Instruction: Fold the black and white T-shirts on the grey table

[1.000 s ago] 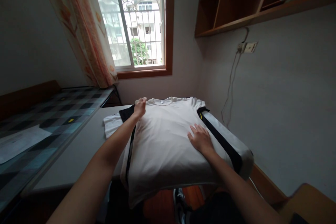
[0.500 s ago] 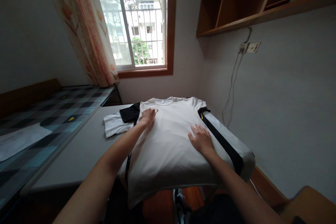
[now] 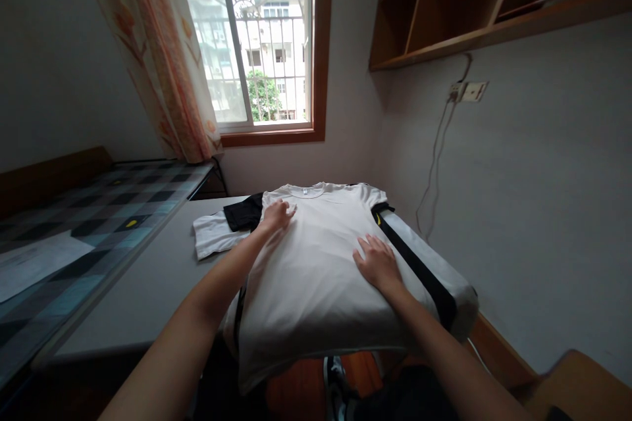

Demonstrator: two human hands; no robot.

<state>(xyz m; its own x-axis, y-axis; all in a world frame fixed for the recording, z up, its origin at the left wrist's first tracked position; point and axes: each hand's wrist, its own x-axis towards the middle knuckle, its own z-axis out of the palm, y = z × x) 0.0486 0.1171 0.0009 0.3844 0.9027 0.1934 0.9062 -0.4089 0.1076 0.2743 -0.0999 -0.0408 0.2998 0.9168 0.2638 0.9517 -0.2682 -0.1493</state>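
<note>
A white T-shirt point(image 3: 311, 276) lies spread front up, its collar toward the window and its hem hanging over the table's near edge. My left hand point(image 3: 278, 215) is at the shirt's left shoulder, fingers loosely apart beside a small fold of the sleeve cloth. On the right side of the shirt's front, my right hand point(image 3: 379, 263) rests flat with its fingers spread. Under the shirt is more clothing: a black sleeve point(image 3: 243, 212) and a white sleeve point(image 3: 212, 237) stick out on the left. A black band of cloth point(image 3: 419, 263) shows along the right.
The grey table point(image 3: 128, 289) extends left to a bed with a checked cover point(image 3: 148, 200), where a paper sheet point(image 3: 39, 260) lies. A wooden shelf point(image 3: 454, 39) hangs on the right wall above a socket point(image 3: 474, 91) with cables. A wooden chair point(image 3: 582, 385) stands at lower right.
The fingers of my left hand have loosened from the bunched sleeve cloth and spread a little. My right hand stays flat on the shirt.
</note>
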